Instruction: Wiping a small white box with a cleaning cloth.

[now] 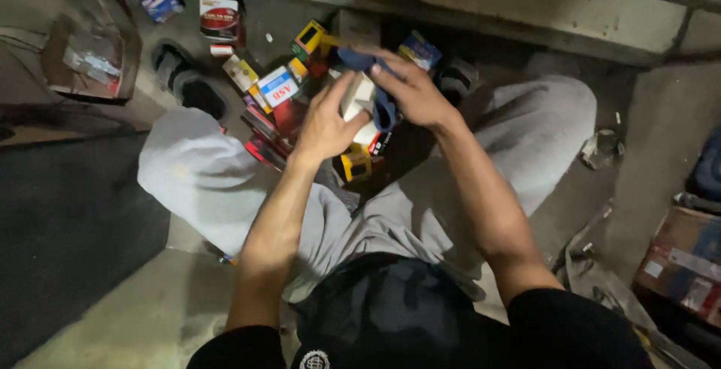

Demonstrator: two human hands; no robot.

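Person squats on the concrete floor over a heap of small coloured cardboard boxes. Left hand and right hand meet above the heap. Both are closed around one small white box with a dark blue cloth against it; left grip at its near side, right grip over the top. Judgement: the work goes best with the box held steady in one hand while the other works, directly above the heap. Black sandal lies left of it.
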